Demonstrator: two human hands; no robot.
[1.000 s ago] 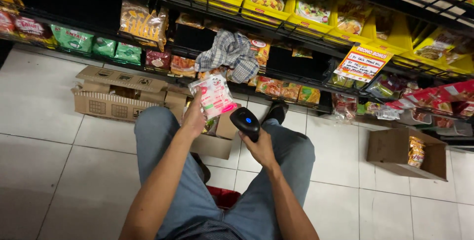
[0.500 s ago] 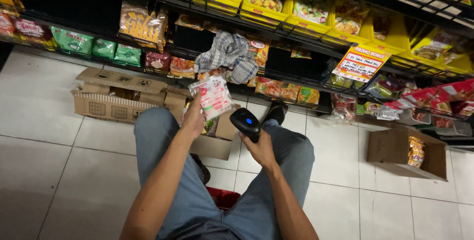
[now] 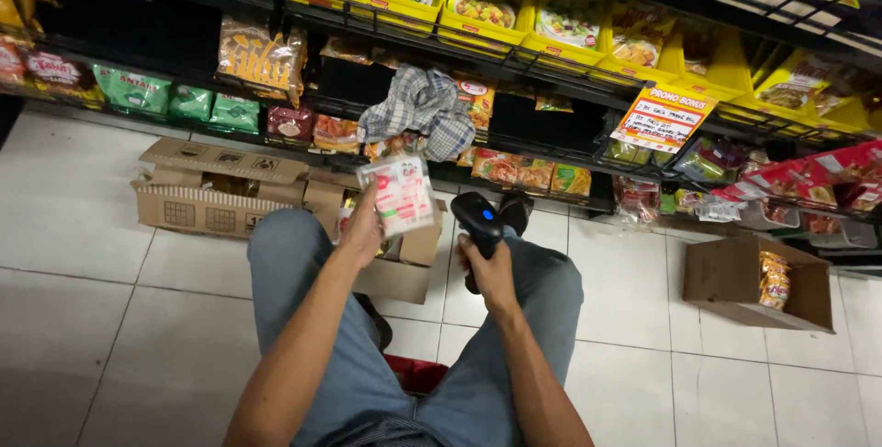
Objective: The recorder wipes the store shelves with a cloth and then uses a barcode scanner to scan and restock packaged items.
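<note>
White and pink, one small packet [image 3: 401,195] was pinched in the left hand [image 3: 364,226], thumb on its near face and fingers behind, held up above the left knee. One black handheld scanner [image 3: 477,223] sat in the right hand [image 3: 491,274], whose fingers were curled tight round the grip; a blue light showed on its head, which was turned toward the packet, just beside it but apart.

Three cardboard boxes were on the floor: a long flat box [image 3: 204,192] against the shelf foot at the left, an open box [image 3: 401,261] between the knees under the packet, and a third box [image 3: 753,283] well apart at the right with one yellow pouch inside.

Pale square tiles [image 3: 83,254] covered the floor of a shop aisle. Black wire shelves [image 3: 551,148] ran across the top, packed with yellow trays, green bags and red packets. One checked cloth [image 3: 421,109] hung over the shelf edge behind the packet, and one orange-and-white price sign [image 3: 663,119] was clipped to the right. Blue-jeaned legs filled the foreground, one dark shoe [image 3: 514,211] near the scanner.
</note>
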